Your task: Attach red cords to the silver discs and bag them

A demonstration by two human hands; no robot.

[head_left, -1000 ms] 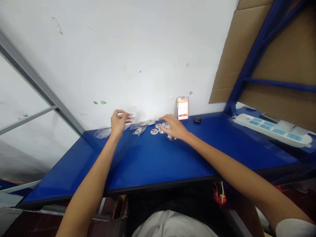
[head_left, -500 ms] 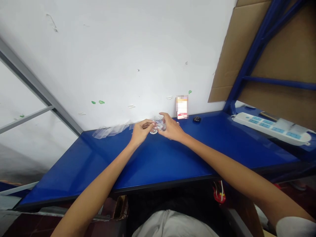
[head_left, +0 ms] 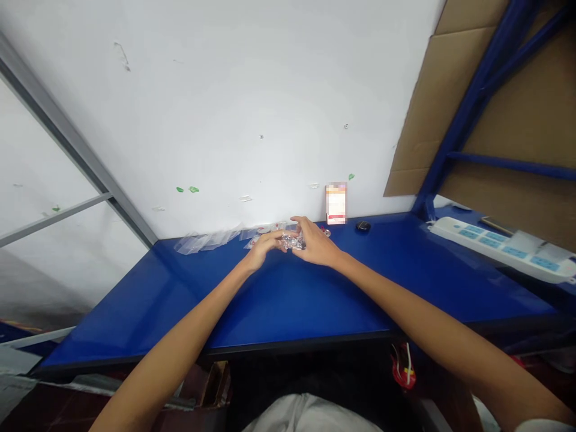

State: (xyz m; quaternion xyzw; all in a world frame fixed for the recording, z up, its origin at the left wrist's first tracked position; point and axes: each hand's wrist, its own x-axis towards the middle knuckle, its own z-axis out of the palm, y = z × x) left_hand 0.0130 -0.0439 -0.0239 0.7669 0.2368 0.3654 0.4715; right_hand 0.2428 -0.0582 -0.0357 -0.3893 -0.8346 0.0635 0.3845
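Observation:
A crinkled, shiny clear plastic bag (head_left: 294,242) is between my two hands, just above the back of the blue table. My left hand (head_left: 263,248) has its fingers curled onto the bag's left side. Thumb and fingers of my right hand (head_left: 316,243) curve round its right side. Small things seem to be inside, too fine to make out. Behind my left hand lie several small clear packets with red and white round pieces (head_left: 265,230). Another red-and-white piece (head_left: 326,231) shows just beyond my right hand.
Flat clear plastic bags (head_left: 207,240) lie along the wall at the left of the blue table (head_left: 288,306). A lit phone (head_left: 336,204) leans on the wall, with a small black object (head_left: 362,226) beside it. A white power strip (head_left: 499,249) is at the right.
Both hands stay together at the bag. My left fingers have stretched over the bag, and the packets behind them show more. The camera view has shifted slightly.

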